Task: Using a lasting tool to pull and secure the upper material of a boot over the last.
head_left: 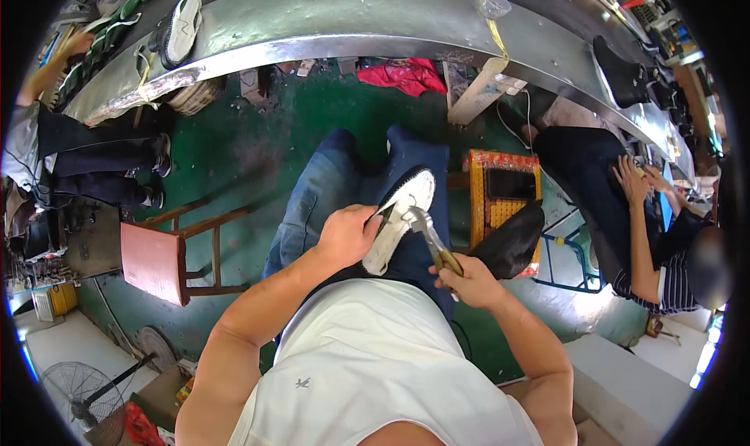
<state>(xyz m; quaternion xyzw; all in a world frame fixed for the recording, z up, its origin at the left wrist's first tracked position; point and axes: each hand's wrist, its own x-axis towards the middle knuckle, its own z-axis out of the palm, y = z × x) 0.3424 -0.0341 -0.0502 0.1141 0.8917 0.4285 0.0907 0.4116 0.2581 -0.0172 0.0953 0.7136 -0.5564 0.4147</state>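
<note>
Over my thighs, my left hand [349,235] is closed on the edge of a shoe [386,239], its white underside turned up and its dark upper mostly hidden below. A pair of pliers [433,241] with a metal head and yellowish handles is gripped in my right hand [473,280]. The head of the pliers lies against the right edge of the shoe, near its middle. Whether the jaws pinch the edge is too small to tell.
A metal bench [336,16] runs across the far side, with a white-soled shoe [183,30] and a dark boot [617,71] on it. A woven stool [488,212] stands right, holding a phone [512,184] and a black item [512,243]. Left is a wooden stool [152,262]. People flank me.
</note>
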